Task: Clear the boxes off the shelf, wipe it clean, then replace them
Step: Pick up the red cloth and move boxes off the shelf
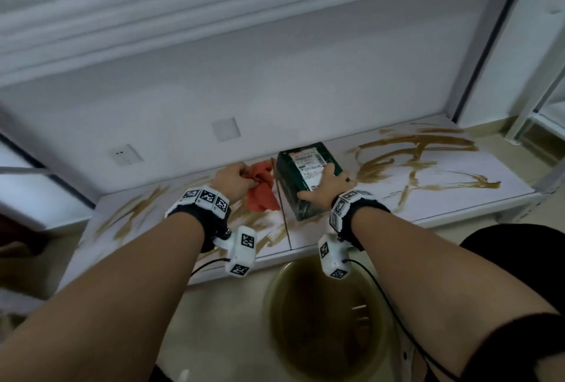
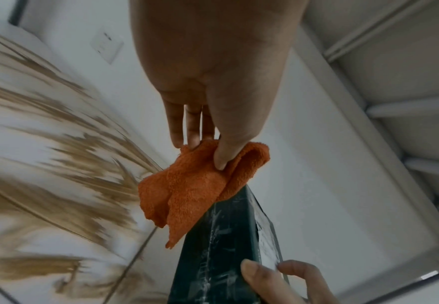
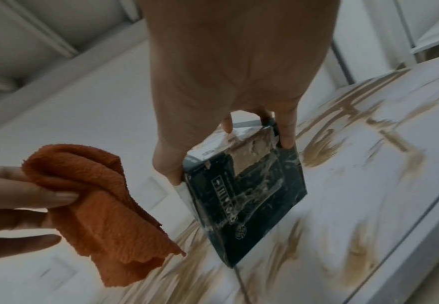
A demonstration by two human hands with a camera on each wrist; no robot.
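Head view: a dark green box with a white label on top sits near the middle of the white shelf, closer to the back edge than the front. The right hand grips it from above, thumb on the near left side and fingers curled over the far right side. From the right wrist view, the box's lower corner seems to meet the shelf while the rest tilts; whether it is fully lifted I cannot tell. The left hand pinches an orange cloth between thumb and fingers, just left of the box, with the cloth hanging loose; the left wrist view shows the cloth against the box's upper edge. Brown smears streak the shelf toward both ends. A round basin of murky water stands on the floor below the shelf's front edge.
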